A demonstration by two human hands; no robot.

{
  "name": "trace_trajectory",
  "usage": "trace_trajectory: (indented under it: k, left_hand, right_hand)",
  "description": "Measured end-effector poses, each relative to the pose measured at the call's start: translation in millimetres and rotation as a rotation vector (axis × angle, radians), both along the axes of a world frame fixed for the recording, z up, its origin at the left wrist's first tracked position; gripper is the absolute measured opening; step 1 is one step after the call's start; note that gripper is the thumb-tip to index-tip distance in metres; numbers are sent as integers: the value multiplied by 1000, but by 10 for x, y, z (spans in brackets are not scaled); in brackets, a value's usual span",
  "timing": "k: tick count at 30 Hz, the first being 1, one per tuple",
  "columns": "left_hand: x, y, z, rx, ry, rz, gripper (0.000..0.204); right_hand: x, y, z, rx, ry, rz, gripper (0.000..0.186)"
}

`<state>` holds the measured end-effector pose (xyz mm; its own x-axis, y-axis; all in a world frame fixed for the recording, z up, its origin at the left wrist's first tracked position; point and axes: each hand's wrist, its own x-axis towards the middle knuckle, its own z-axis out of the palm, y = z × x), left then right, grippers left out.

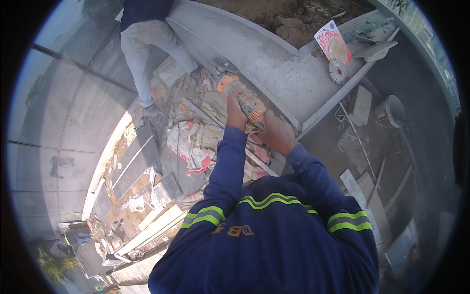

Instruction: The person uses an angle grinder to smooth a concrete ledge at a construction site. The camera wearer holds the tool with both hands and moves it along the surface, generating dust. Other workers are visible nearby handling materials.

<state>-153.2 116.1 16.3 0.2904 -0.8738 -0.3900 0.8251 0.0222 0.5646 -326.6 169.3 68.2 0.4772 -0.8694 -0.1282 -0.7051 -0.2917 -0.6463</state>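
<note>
An orange-and-black angle grinder, grey with dust, is held in both hands in front of me. My left hand wraps round its body close to the orange head. Behind it, my right hand grips the rear end; some of its fingers are hidden by the tool. The grinder's disc is at the far end, by the side of a pale stone or concrete ledge. Whether the disc touches the ledge I cannot tell. Beneath the tool lie crumpled, dusty sacks.
Another person stands at the far left beside the ledge. On the ledge's right part are a loose cutting disc and a red-and-white card. A white bucket stands at right. Boards and debris cover the left ground.
</note>
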Motion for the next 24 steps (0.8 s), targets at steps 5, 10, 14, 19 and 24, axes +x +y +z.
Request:
trace_trajectory:
  k: [5,10,14,19,24]
  left_hand:
    - [-64,60,43,27,-35,33,25]
    - [-95,84,40,32,1,25,25]
    - [-93,96,48,26,12,4,24]
    - [-69,65,22,27,10,-1,23]
    - [24,-23,-78,-10,-1,6,23]
  right_hand:
    - [-35,44,-3,-10,-15,-12,33]
    - [-73,50,-65,-45,-13,-3,34]
    - [-79,48,-40,-17,-9,-9,36]
    - [-60,25,-50,-14,1,6,36]
    - [-4,-41,-16,3,-3,31,33]
